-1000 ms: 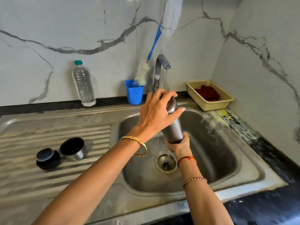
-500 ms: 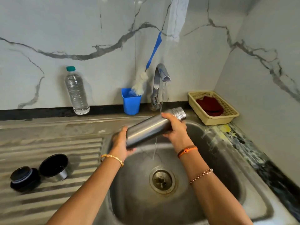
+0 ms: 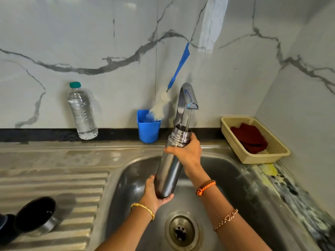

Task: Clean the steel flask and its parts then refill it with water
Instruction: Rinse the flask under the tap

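Steel drainboard (image 3: 54, 182): flask cup (image 3: 39, 215), stopper (image 3: 5, 227); ledge: bottle (image 3: 82, 113), basket (image 3: 253, 140).

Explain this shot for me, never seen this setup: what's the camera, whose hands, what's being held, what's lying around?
No robot here: a head-worn camera looks down at a person's bare hands over a steel sink. The right hand grips the steel flask near its open neck; the left hand cups its base, mouth tilted under the running tap. On the drainboard lie the cup lid and stopper. Behind: a water bottle, a blue cup holding a bottle brush, and a basket with a red cloth.
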`<action>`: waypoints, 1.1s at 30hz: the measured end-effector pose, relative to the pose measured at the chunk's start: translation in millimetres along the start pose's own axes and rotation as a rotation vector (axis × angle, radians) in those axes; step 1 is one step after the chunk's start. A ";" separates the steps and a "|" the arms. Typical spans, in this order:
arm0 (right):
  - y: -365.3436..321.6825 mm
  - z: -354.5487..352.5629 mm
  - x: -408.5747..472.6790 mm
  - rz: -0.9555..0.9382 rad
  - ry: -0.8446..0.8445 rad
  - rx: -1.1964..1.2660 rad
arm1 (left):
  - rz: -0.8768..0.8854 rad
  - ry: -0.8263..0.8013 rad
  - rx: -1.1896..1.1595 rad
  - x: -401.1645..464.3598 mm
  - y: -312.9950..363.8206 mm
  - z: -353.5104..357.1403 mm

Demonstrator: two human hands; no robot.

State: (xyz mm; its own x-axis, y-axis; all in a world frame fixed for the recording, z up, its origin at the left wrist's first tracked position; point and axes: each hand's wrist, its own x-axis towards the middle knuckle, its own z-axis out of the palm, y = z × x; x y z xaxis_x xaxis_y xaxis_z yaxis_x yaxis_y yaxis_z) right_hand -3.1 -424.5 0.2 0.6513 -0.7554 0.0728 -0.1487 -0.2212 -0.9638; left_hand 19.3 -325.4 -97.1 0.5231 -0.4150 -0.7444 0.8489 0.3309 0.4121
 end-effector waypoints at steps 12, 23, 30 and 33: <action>14.5 -0.7 -14.7 -0.063 0.006 -0.092 | -0.042 0.037 0.093 -3.2 -10.9 -3.6; 12.9 -5.8 -22.0 -0.050 0.017 -0.091 | -0.078 0.063 0.122 -11.6 -10.6 -2.1; 15.3 -3.6 -24.0 -0.030 0.031 -0.079 | -0.079 0.097 0.144 -14.0 -12.5 -1.3; 16.8 -3.8 -23.6 -0.025 0.033 -0.082 | -0.080 0.110 0.137 -14.9 -12.7 -1.4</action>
State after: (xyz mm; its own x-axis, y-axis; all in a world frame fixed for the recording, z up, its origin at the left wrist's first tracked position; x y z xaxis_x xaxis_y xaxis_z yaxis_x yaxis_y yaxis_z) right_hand -23.8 -412.7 -16.7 0.6309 -0.7686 0.1059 -0.1940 -0.2885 -0.9376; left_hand 0.7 -322.3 -92.0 0.4484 -0.3379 -0.8275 0.8938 0.1790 0.4112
